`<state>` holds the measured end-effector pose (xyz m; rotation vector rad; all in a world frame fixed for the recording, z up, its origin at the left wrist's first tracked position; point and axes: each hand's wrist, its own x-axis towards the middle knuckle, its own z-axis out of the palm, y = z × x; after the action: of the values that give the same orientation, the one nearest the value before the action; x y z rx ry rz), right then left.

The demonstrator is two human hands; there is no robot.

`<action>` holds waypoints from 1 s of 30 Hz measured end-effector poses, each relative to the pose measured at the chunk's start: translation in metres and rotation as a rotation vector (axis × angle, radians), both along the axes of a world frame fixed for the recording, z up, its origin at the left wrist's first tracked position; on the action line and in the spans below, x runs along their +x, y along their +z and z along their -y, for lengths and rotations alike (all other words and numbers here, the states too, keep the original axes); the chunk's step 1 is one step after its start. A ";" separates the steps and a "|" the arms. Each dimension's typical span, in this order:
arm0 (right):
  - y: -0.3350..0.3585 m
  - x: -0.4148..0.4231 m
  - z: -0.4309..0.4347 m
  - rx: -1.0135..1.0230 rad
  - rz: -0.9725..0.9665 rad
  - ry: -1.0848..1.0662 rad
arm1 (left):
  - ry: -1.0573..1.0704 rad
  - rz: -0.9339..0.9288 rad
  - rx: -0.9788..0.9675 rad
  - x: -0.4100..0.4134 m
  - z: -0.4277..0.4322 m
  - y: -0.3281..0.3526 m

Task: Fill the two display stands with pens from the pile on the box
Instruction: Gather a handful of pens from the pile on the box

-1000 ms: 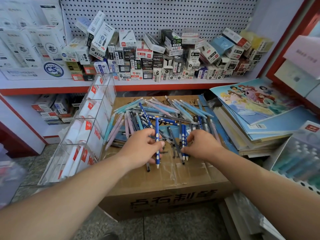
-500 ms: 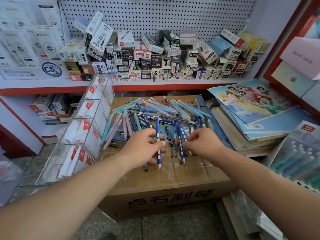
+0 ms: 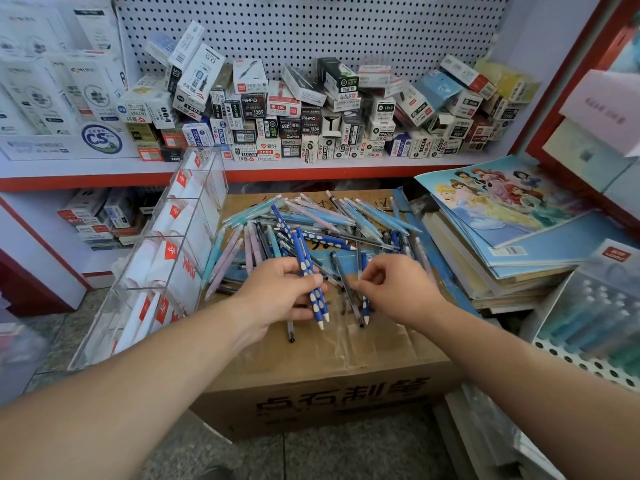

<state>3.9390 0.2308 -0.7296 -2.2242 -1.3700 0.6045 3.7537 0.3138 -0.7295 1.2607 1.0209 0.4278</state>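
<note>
Two dotted blue pens (image 3: 303, 261) (white-tipped) in the grip of the left hand (image 3: 277, 292); another blue pen (image 3: 365, 308) in the pinch of the right hand (image 3: 394, 292).

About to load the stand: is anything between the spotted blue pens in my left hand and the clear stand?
Nothing visible: the left hand holds the spotted blue pens beside the clear stand, open air between.
</note>
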 end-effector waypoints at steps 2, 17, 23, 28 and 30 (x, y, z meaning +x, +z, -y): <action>-0.006 0.007 -0.002 -0.058 0.086 -0.048 | -0.008 -0.011 0.008 -0.001 0.001 -0.001; -0.001 0.013 0.003 -0.150 -0.068 -0.152 | -0.091 -0.049 -0.022 0.004 0.005 -0.001; 0.009 -0.011 0.015 0.128 -0.404 -0.012 | -0.101 0.018 -0.076 0.013 0.010 0.002; -0.005 -0.015 0.017 0.192 -0.352 0.050 | -0.098 0.038 -0.090 0.017 0.014 0.000; -0.007 -0.013 0.018 0.202 -0.343 0.057 | -0.091 0.025 -0.085 0.020 0.013 -0.002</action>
<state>3.9261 0.2128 -0.7362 -1.8284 -1.2587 0.7886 3.7734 0.3008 -0.7311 1.2179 0.9476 0.3262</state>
